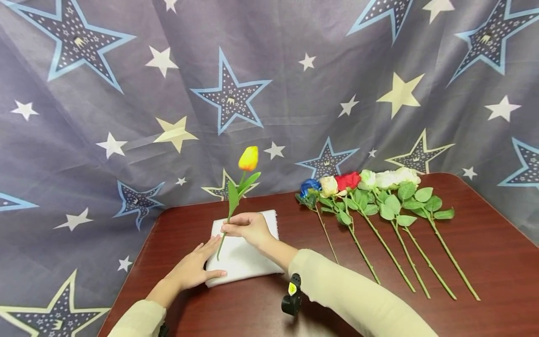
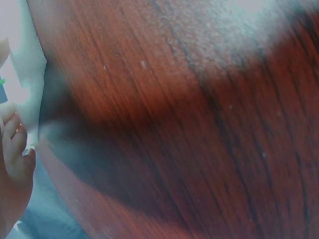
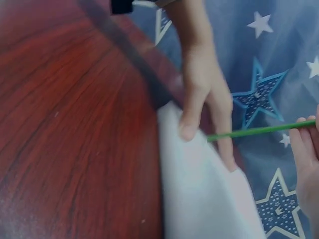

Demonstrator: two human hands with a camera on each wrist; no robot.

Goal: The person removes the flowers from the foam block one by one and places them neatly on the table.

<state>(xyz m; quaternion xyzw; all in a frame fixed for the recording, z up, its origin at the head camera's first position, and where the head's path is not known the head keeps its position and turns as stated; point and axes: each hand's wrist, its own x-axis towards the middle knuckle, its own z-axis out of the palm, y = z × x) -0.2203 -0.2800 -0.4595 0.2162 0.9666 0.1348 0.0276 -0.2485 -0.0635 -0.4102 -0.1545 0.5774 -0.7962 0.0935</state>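
A yellow-orange tulip [image 1: 248, 159] with green leaves stands nearly upright in my right hand [image 1: 250, 230], whose fingers pinch its stem partway down. The stem's lower end hangs over a folded white cloth [image 1: 246, 255] on the table; in the right wrist view the green stem [image 3: 264, 130] runs toward that cloth [image 3: 194, 189]. With fingers spread, my left hand [image 1: 193, 267] rests on the cloth's left edge. The right wrist view shows the left hand's thumb and fingers [image 3: 227, 107] apart at the cloth. Only part of a hand [image 2: 17, 159] enters the left wrist view.
On the right of the brown wooden table [image 1: 497, 243] lies a row of long-stemmed roses: a blue rose [image 1: 310, 187], a cream rose [image 1: 328, 186], a red rose [image 1: 348, 180] and several whitish roses [image 1: 391, 179]. A star-patterned curtain [image 1: 286, 93] hangs behind the table.
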